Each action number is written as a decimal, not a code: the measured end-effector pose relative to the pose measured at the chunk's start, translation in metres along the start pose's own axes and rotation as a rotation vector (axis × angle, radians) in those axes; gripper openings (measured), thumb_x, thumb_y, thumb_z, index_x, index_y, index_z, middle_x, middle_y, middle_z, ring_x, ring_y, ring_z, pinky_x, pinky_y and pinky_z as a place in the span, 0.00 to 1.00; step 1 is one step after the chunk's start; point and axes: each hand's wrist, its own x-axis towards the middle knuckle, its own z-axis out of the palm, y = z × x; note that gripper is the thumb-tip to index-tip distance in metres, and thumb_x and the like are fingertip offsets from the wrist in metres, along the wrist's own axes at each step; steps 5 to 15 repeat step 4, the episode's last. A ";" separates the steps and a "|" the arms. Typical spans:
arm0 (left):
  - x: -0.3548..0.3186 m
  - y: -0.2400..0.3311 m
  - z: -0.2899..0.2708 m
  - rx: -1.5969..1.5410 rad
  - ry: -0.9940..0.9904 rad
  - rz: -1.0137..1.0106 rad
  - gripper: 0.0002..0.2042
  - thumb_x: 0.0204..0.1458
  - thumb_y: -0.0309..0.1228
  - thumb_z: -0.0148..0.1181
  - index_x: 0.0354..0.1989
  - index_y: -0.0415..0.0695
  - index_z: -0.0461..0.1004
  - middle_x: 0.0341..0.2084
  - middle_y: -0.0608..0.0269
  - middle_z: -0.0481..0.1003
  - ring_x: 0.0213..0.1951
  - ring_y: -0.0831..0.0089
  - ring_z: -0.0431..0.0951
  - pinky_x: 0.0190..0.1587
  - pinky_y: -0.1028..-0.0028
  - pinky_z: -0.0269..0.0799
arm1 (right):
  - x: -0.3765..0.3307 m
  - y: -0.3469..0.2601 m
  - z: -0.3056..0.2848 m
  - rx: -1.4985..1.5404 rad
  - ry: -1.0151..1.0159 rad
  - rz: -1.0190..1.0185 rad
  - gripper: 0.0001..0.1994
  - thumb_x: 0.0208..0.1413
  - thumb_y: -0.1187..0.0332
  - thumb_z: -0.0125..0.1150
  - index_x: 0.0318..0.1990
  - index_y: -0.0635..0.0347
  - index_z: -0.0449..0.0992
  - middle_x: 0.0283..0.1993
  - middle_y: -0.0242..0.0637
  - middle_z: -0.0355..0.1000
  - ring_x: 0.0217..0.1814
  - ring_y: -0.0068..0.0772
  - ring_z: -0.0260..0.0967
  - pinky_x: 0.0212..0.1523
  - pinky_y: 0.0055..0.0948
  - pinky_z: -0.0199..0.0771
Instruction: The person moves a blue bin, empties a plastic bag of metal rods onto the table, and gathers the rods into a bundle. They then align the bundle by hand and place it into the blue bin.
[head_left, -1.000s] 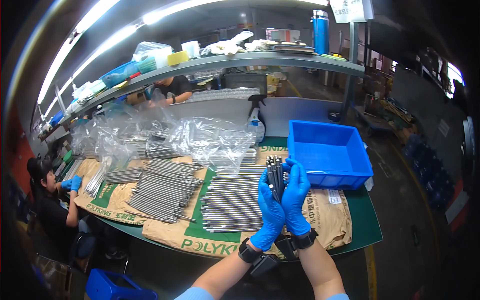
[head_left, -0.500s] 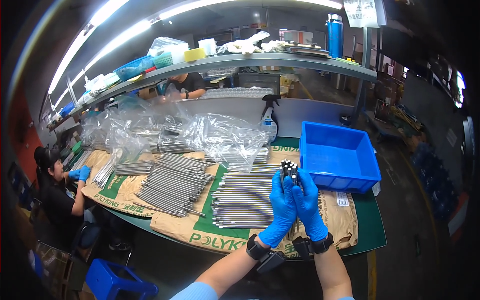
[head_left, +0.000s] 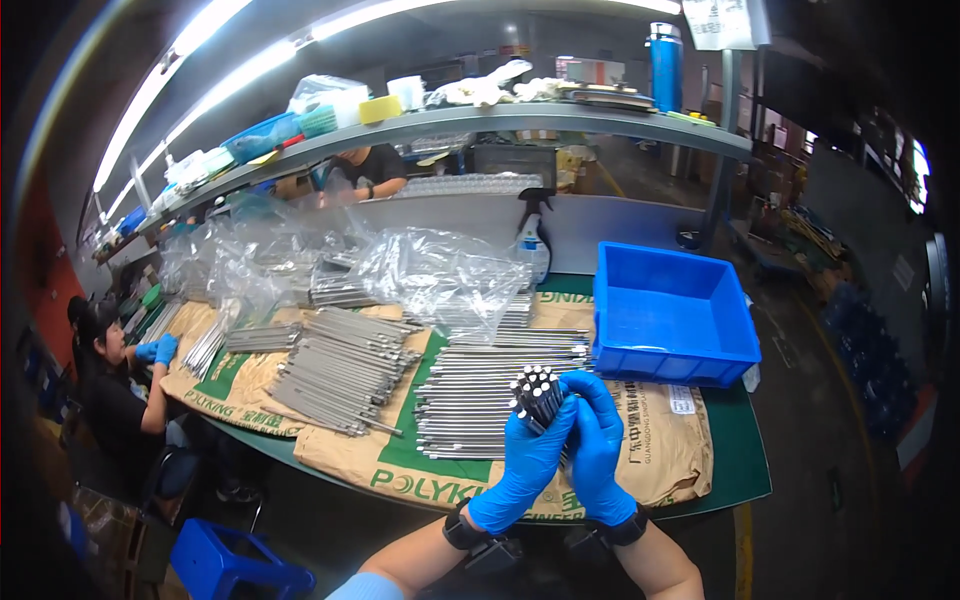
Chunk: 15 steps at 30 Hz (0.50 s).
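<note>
A bundle of slim metal rods (head_left: 537, 398) stands tilted in my gloved hands, its pale round ends facing up and toward me. My left hand (head_left: 532, 452), in a blue glove, is wrapped round the bundle from the left. Pressed against its right side is my right hand (head_left: 598, 438), also blue-gloved, with its fingers curled behind the rods. The lower part of the bundle is hidden by my hands. Just left of them, a layer of metal rods (head_left: 470, 405) lies side by side on brown paper sacks (head_left: 345, 462).
A blue plastic bin (head_left: 680, 370) stands at the right. Another pile of rods (head_left: 340, 370) lies further left, near clear plastic bags (head_left: 440, 275). A spray bottle (head_left: 534, 245) stands behind, below a shelf (head_left: 560, 118). A co-worker (head_left: 115, 375) sits at far left; a blue stool (head_left: 235, 560) is lower left.
My hands have moved left and a little toward me with the bundle. The rods have tipped so that more of their ends show. My right hand has turned around the bundle.
</note>
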 end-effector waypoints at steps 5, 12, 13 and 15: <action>-0.008 0.003 -0.026 -0.035 -0.126 0.079 0.10 0.50 0.25 0.58 0.41 0.41 0.72 0.34 0.65 0.74 0.37 0.80 0.72 0.41 0.80 0.70 | 0.019 -0.024 0.004 -0.182 -0.294 0.013 0.13 0.59 0.70 0.46 0.50 0.62 0.67 0.48 0.38 0.65 0.51 0.30 0.63 0.54 0.25 0.60; -0.008 0.003 -0.026 -0.035 -0.126 0.079 0.10 0.50 0.25 0.58 0.41 0.41 0.72 0.34 0.65 0.74 0.37 0.80 0.72 0.41 0.80 0.70 | 0.019 -0.024 0.004 -0.182 -0.294 0.013 0.13 0.59 0.70 0.46 0.50 0.62 0.67 0.48 0.38 0.65 0.51 0.30 0.63 0.54 0.25 0.60; -0.008 0.003 -0.026 -0.035 -0.126 0.079 0.10 0.50 0.25 0.58 0.41 0.41 0.72 0.34 0.65 0.74 0.37 0.80 0.72 0.41 0.80 0.70 | 0.019 -0.024 0.004 -0.182 -0.294 0.013 0.13 0.59 0.70 0.46 0.50 0.62 0.67 0.48 0.38 0.65 0.51 0.30 0.63 0.54 0.25 0.60; -0.008 0.003 -0.026 -0.035 -0.126 0.079 0.10 0.50 0.25 0.58 0.41 0.41 0.72 0.34 0.65 0.74 0.37 0.80 0.72 0.41 0.80 0.70 | 0.019 -0.024 0.004 -0.182 -0.294 0.013 0.13 0.59 0.70 0.46 0.50 0.62 0.67 0.48 0.38 0.65 0.51 0.30 0.63 0.54 0.25 0.60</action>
